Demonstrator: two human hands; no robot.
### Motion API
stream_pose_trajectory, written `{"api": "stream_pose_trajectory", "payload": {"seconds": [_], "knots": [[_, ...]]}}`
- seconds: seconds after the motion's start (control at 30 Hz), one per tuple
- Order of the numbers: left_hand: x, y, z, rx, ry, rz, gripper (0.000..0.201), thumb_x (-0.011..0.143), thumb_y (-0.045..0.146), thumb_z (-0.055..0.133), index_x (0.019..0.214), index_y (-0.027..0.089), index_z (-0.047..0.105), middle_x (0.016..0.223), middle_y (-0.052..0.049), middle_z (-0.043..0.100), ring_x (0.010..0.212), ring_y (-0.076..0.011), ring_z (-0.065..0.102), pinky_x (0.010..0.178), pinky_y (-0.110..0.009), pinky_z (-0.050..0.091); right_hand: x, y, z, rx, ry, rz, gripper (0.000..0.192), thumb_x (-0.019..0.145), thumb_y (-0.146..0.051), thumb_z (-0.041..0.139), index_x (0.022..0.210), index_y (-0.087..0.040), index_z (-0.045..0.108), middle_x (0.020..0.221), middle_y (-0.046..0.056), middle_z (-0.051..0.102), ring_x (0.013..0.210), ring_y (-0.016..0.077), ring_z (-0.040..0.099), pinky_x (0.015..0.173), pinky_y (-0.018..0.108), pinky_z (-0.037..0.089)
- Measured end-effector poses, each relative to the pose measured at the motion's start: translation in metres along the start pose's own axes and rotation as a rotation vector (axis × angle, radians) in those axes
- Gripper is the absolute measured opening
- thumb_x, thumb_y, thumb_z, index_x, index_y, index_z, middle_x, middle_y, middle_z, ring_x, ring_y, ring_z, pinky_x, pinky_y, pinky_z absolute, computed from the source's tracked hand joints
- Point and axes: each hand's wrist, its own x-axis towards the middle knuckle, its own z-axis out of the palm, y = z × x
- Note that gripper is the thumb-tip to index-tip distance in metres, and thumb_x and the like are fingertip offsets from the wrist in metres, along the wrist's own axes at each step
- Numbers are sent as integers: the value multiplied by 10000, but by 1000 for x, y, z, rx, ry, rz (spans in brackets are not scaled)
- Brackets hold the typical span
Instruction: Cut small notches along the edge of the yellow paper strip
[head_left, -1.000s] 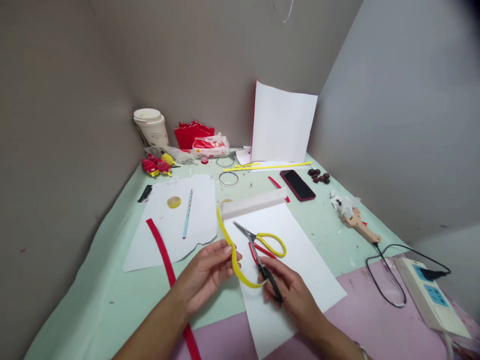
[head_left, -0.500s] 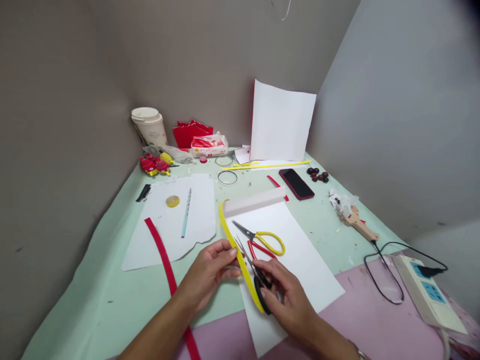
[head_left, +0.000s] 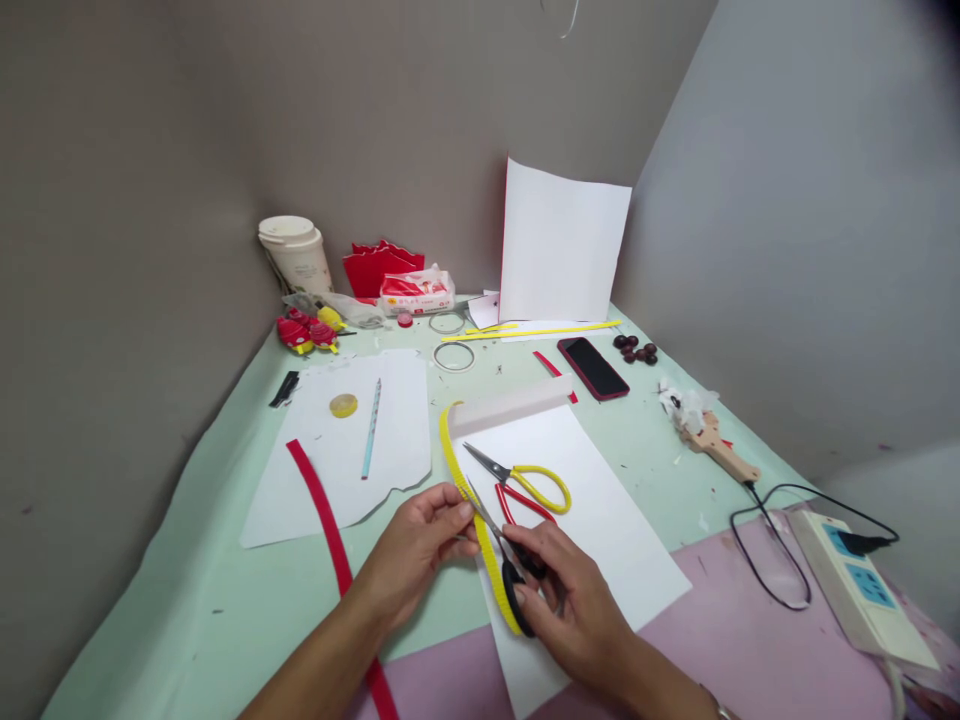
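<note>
My left hand (head_left: 427,545) pinches a narrow yellow strip (head_left: 489,560) with a finely notched edge, near the strip's middle. In my right hand (head_left: 574,595) is a pair of black-handled scissors (head_left: 517,600), fingers in the loops. Their blades lie against the strip just beside my left fingertips. Beneath both hands is a white sheet of paper (head_left: 600,520) with its far edge curled up. On that sheet rests a second pair of scissors (head_left: 536,485) with one yellow and one red handle. A long red strip (head_left: 326,515) runs under my left forearm.
To the left, a pencil (head_left: 371,430) and a yellow tape roll (head_left: 343,405) lie on another white sheet (head_left: 292,500). A phone (head_left: 592,368), a glue gun (head_left: 716,450) and a power strip (head_left: 862,580) are on the right. A lidded cup (head_left: 296,255) stands at the back left.
The scissors in my right hand have shifted slightly left, and their blades now cross the yellow strip. My left hand keeps its pinch on the strip.
</note>
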Motion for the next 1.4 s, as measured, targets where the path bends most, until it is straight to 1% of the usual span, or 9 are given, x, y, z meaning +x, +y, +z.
{"api": "stream_pose_trajectory", "payload": {"seconds": [0.2, 0.37, 0.5, 0.77, 1.03, 1.4], "knots": [[1, -2, 0, 9, 7, -11, 184, 795, 302, 714, 821, 131, 652, 768, -22, 632, 665, -88, 587, 657, -199, 519, 0, 0, 0, -40, -4, -35, 493, 810, -133, 576, 1283, -261, 525, 866, 20, 522, 676, 159, 507, 617, 281, 430], [1, -2, 0, -7, 6, -20, 182, 798, 300, 713, 814, 130, 650, 772, -20, 626, 657, -81, 585, 657, -195, 520, -1, 2, 0, -58, 5, -64, 496, 819, -125, 566, 1292, -265, 513, 881, 28, 537, 724, 177, 522, 647, 296, 430], [1, -2, -1, -14, 4, -27, 187, 799, 304, 713, 816, 129, 649, 772, -16, 620, 657, -77, 580, 662, -193, 521, -1, 2, 0, -74, 5, -70, 477, 831, -123, 557, 1285, -263, 516, 861, 23, 528, 707, 172, 508, 636, 290, 424], [1, -2, 1, -32, 11, -24, 206, 783, 308, 729, 810, 120, 647, 760, -13, 612, 661, -77, 568, 641, -185, 518, -1, 6, 0, -97, 20, -130, 483, 829, -109, 529, 1287, -257, 499, 847, 21, 520, 722, 179, 498, 637, 292, 422], [2, -3, 0, -33, 4, -35, 213, 781, 309, 731, 807, 117, 643, 759, -14, 612, 659, -78, 571, 650, -190, 524, -3, 4, 0, -109, 11, -134, 472, 843, -123, 521, 1294, -257, 485, 853, 24, 510, 722, 179, 492, 633, 293, 415], [0, -3, 0, -37, 12, -44, 205, 777, 296, 736, 796, 118, 637, 750, -9, 607, 651, -71, 566, 647, -183, 525, -3, 8, 3, -116, 4, -115, 446, 861, -146, 508, 1292, -260, 488, 854, 26, 513, 730, 187, 503, 636, 303, 422]]}}
